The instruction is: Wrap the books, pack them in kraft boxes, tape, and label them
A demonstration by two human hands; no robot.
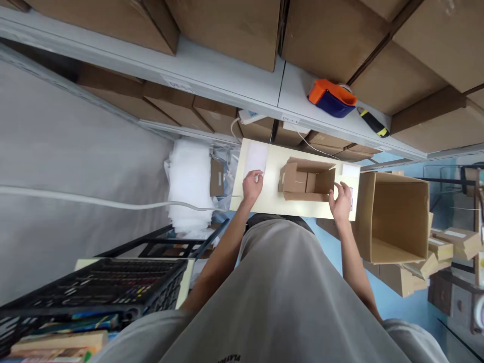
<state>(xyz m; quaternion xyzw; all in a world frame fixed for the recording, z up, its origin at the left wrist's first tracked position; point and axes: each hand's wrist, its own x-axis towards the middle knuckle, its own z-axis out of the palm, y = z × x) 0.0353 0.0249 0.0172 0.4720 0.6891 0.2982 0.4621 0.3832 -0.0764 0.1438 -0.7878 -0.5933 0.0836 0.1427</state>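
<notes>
Small open carton: this brown cardboard box (307, 190) sits upright on the cream worktable (271, 189), its mouth up and its inside walls showing.
Right hand: by the carton's right end, this hand (341, 202) has its fingers loosely bent and apart, with no grip seen; whether the fingertips touch the cardboard, I cannot tell.
Left hand: well left of the carton, this hand (252, 186) is half curled, thumb and forefinger close together at the near end of the white paper (256, 155); I cannot tell whether it pinches anything.
Handling: I would steady the carton by its outer wall, keep fingers off the rim, and avoid pressing the thin sides inward.
Near edge: the carton stands close to the worktable's near side, so a pull toward the body might tip it off.
Room: a stretch of tabletop separates the carton from the left hand; that side seems the easier way to slide.
Tight side: right of the carton, a flat purple-edged item (351, 199) lies by the right hand, and a large open carton (400, 217) stands beyond.
Overhead: past the carton's far side, the grey shelf (227, 83) likely limits reaching up.
</notes>
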